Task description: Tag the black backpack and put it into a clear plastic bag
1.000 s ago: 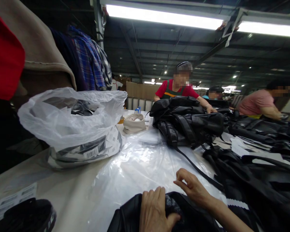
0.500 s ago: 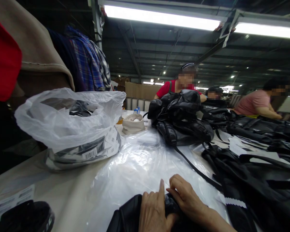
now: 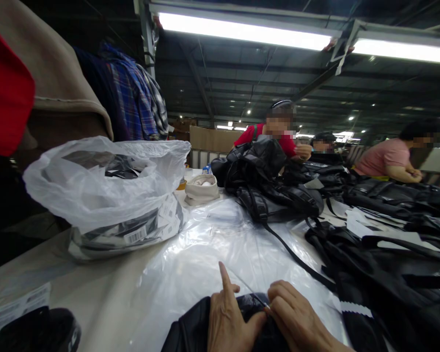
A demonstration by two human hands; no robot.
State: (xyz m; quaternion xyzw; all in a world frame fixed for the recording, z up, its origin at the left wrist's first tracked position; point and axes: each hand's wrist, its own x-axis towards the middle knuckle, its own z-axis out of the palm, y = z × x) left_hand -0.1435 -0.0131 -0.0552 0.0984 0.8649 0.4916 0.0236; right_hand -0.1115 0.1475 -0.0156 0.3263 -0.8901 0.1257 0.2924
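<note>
A black bag (image 3: 190,322) with a smooth, leather-like surface lies at the bottom of the view, partly out of frame. My left hand (image 3: 229,320) grips its upper part, the index finger pointing up and away and the thumb pressed across the dark material. Beside it, my right hand (image 3: 297,315) is closed in a pinch over the same bag. A small pale bit and a thin line show at the right fingertips, too fine to name. Under the bag, a stack of clear plastic bags (image 3: 176,274) covers the table.
At left stands a white plastic bag (image 3: 91,195) holding labelled packets. A beige cloth pouch (image 3: 201,190) is behind the plastic. Black backpacks (image 3: 275,190) and more black bags (image 3: 388,278) crowd the right. Printed labels (image 3: 20,308) lie front left. Several co-workers stand across the table.
My left index finger has swung left and my left thumb has moved towards my right fingertips. My right hand has moved lower and right. Across the table, the backpack has shifted left.
</note>
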